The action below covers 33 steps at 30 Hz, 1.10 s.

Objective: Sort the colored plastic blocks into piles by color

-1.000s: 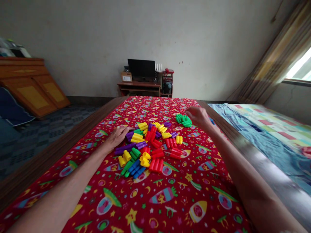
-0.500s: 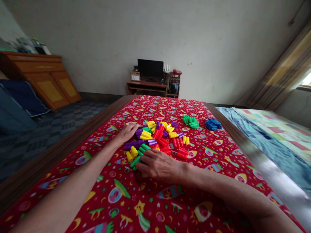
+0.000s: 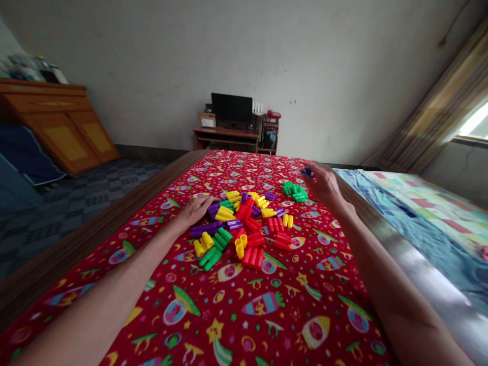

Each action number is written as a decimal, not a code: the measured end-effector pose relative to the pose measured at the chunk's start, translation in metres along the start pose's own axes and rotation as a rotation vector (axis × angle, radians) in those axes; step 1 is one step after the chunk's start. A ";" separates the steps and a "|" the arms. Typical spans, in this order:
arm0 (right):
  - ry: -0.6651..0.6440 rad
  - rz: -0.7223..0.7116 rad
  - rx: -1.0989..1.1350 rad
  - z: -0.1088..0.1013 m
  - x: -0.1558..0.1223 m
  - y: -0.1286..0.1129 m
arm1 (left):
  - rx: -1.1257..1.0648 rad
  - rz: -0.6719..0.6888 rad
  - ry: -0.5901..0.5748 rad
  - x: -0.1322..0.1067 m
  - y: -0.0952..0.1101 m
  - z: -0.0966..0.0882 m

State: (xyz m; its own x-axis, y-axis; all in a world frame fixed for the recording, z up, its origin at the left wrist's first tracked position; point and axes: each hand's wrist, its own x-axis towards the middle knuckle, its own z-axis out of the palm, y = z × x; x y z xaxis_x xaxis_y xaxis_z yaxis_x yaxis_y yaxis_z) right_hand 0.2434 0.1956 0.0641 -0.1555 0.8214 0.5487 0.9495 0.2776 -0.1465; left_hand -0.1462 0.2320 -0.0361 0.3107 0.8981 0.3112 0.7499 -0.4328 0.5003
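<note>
My left hand (image 3: 197, 209) lies at the left edge of a mixed pile of plastic tube-shaped building blocks, its fingers stretched out beside a purple block (image 3: 214, 210). Out over the right side of the table, my right hand (image 3: 324, 184) pinches a blue block (image 3: 308, 172) at its fingertips. Just left of that hand sits a small heap of green blocks (image 3: 295, 191). The mixed pile holds red blocks (image 3: 253, 257), yellow blocks (image 3: 206, 244), green blocks (image 3: 216, 248) and purple ones. My right hand and wrist hide the spot where the blue heap was.
A red patterned cloth (image 3: 213, 305) covers the long table. Ahead, a monitor (image 3: 232, 109) stands on a small desk (image 3: 224, 134) by the wall. A wooden cabinet (image 3: 64, 127) is at the left, and a bed (image 3: 427, 213) lies to the right.
My right hand has moved from the near side of the mixed pile to the far right, with a blue block in its fingers. The left hand stays by the pile; the view has shifted slightly.
</note>
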 end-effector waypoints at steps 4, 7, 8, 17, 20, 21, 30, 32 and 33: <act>-0.184 0.320 -0.254 0.013 -0.011 0.063 | 0.024 -0.013 0.013 0.000 0.001 0.000; -0.295 0.360 -0.310 0.022 -0.021 0.081 | 0.036 -0.016 0.003 0.000 0.004 -0.001; -0.308 0.360 -0.311 0.024 -0.023 0.083 | 0.034 -0.018 0.002 -0.001 0.004 -0.002; -0.240 0.286 -0.289 0.014 -0.018 0.060 | 0.020 -0.012 0.008 0.000 0.002 -0.001; -0.193 0.170 -0.217 0.006 -0.012 0.027 | 0.030 -0.012 0.012 0.001 0.001 -0.001; -0.199 0.108 -0.171 0.004 -0.012 0.012 | 0.032 -0.013 0.014 0.001 0.001 -0.001; -0.341 -0.850 0.217 0.031 -0.052 -0.158 | 0.042 -0.003 0.001 -0.005 0.010 -0.004; -0.347 -0.935 0.152 0.039 -0.057 -0.178 | 0.062 0.003 -0.003 -0.006 0.010 -0.004; -0.359 -0.954 0.109 0.043 -0.058 -0.183 | 0.069 0.005 -0.007 -0.006 0.010 -0.005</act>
State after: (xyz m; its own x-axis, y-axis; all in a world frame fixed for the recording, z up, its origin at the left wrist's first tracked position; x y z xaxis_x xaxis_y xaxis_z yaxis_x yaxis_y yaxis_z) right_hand 0.0668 0.1183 0.0235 -0.9225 0.3303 0.1997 0.3602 0.9226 0.1383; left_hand -0.1433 0.2224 -0.0291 0.3186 0.8965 0.3079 0.7865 -0.4314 0.4420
